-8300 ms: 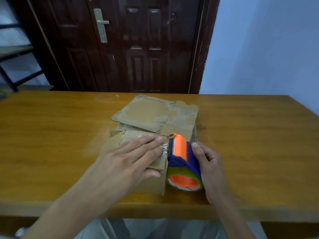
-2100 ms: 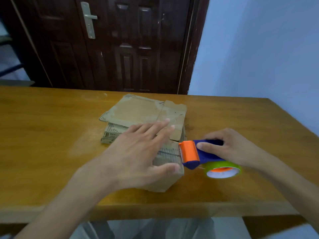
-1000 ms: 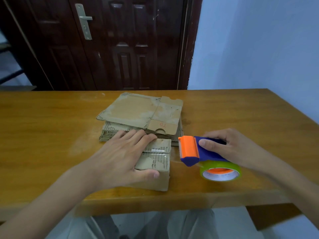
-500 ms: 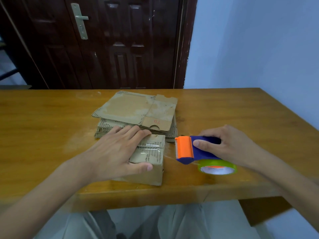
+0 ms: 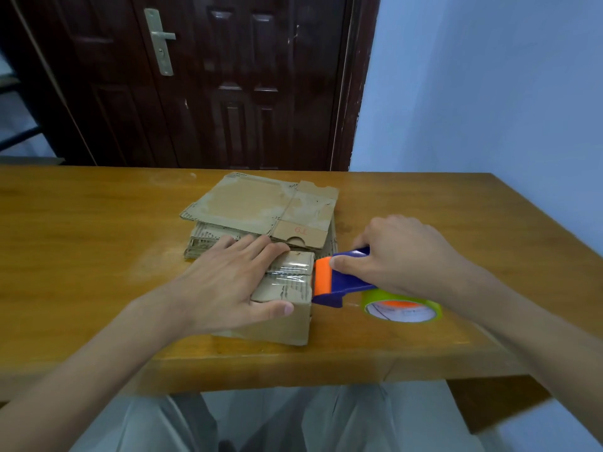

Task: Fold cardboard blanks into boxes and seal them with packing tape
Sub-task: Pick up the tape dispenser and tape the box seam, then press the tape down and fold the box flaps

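My left hand (image 5: 225,282) lies flat with straight fingers on the small folded brown cardboard box (image 5: 284,298), thumb along its near face, much as 1 s ago. The change: the orange-and-blue tape dispenser with its green-rimmed roll (image 5: 346,282) has come back against the box's right edge, so I judge I'm cutting or starting another strip over the shiny taped seam. My right hand (image 5: 401,252) grips the dispenser's handle. The stack of flat cardboard blanks (image 5: 261,207) sits just behind the box
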Tool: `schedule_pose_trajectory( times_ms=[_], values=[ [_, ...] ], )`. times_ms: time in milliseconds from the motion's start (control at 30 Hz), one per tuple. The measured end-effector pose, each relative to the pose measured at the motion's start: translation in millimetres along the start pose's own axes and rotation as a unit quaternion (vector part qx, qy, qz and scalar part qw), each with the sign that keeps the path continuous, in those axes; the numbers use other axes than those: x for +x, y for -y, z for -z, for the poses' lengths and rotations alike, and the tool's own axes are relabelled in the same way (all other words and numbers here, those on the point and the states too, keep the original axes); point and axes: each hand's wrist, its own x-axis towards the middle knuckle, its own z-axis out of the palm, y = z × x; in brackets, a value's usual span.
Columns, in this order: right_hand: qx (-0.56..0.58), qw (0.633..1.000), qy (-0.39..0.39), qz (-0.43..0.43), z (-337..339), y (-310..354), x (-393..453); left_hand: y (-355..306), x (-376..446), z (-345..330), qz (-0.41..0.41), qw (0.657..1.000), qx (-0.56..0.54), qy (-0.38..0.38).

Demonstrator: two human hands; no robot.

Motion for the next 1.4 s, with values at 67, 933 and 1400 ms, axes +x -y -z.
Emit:
schedule_pose_trajectory(
  times_ms=[67, 933, 1400],
  values=[
    [-0.015, 1.0, -0.005, -0.01, 2, 5, 1, -1, 0, 1, 0.0, 1.0, 0.0, -0.001],
    [-0.126, 0.953, -0.236, -0.143, -118, -38, -9, -8, -3, 9, 0.011, 1.0, 0.011, 0.02],
    [0.067, 0.963, -0.257, 0.055, -109, 67, -33, 3, -39, 0, 0.072, 0.992, -0.049, -0.093]
  ],
)
